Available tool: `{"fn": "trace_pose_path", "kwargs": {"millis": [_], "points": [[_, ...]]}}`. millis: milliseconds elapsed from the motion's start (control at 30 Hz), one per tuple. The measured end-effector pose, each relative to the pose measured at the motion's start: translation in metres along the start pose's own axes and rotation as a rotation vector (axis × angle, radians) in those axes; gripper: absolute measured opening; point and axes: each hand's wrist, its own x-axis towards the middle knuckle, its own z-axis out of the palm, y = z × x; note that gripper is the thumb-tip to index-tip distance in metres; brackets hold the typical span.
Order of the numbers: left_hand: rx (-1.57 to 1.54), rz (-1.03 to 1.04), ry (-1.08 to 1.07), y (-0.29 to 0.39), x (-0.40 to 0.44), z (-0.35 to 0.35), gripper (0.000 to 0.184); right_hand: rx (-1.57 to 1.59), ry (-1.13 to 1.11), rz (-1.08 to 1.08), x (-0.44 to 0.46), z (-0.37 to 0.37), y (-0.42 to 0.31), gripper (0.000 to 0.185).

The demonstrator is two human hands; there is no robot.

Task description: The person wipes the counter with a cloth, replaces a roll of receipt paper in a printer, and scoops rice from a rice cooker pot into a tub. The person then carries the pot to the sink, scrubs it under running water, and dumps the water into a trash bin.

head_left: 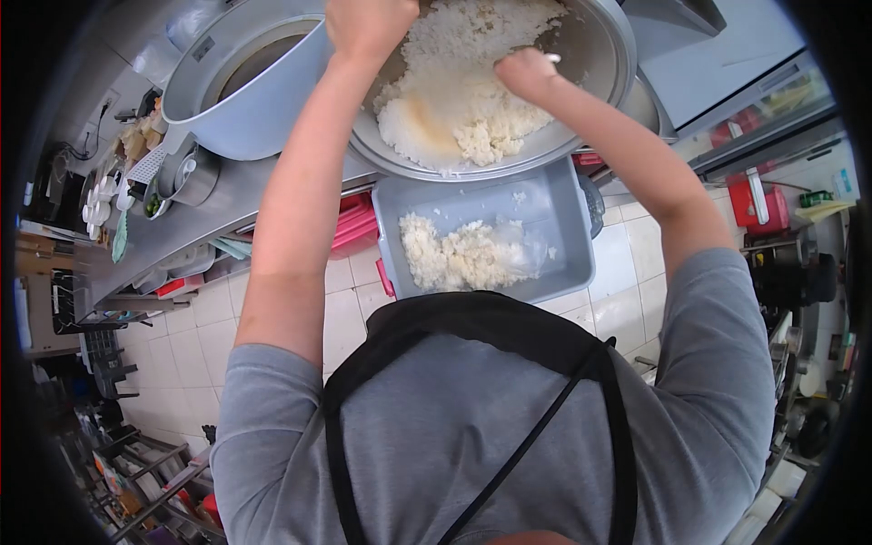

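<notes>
A wide metal bowl (625, 56) full of white cooked rice (486, 41) fills the top middle. My right hand (529, 74) is closed in a fist over the rice, with a small white end, perhaps a handle, poking out beside it. At the bowl's left edge is my left hand (371, 27); its fingers are mostly cut off by the top of the picture. Below the bowl's near rim stands a grey plastic tub (561, 195) with clumps of rice (472, 254) in it. Part of the bowl's rice looks brownish.
Left of the bowl, a large deep metal pot (245, 136) stands on the steel counter (238, 186). Small pans (195, 177) sit farther left. A red plastic container (354, 222) is beside the tub. White floor tiles (613, 259) show below, and cluttered shelves (154, 472) line the lower left.
</notes>
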Motion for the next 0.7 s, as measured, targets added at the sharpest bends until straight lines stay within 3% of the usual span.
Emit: {"fn": "trace_pose_path", "kwargs": {"millis": [100,167,200,300,700], "points": [[0.014,0.023,-0.033,-0.002,-0.001,0.000,0.015,0.046,-0.015,0.052,0.013,0.003,0.018,0.018],[0.023,0.004,-0.027,-0.002,0.000,0.002,0.015,0.147,0.116,0.035,0.027,-0.001,0.017,0.021],[0.025,0.004,-0.029,-0.003,0.001,0.002,0.015,0.147,-0.047,0.086,0.032,-0.015,0.006,0.020],[0.048,0.001,-0.041,-0.008,0.003,0.004,0.015,0.196,-0.154,0.042,0.051,-0.024,-0.008,0.023],[0.022,0.040,-0.005,-0.009,0.007,0.008,0.014,0.042,-0.174,-0.192,0.100,-0.002,-0.086,0.025]]}}
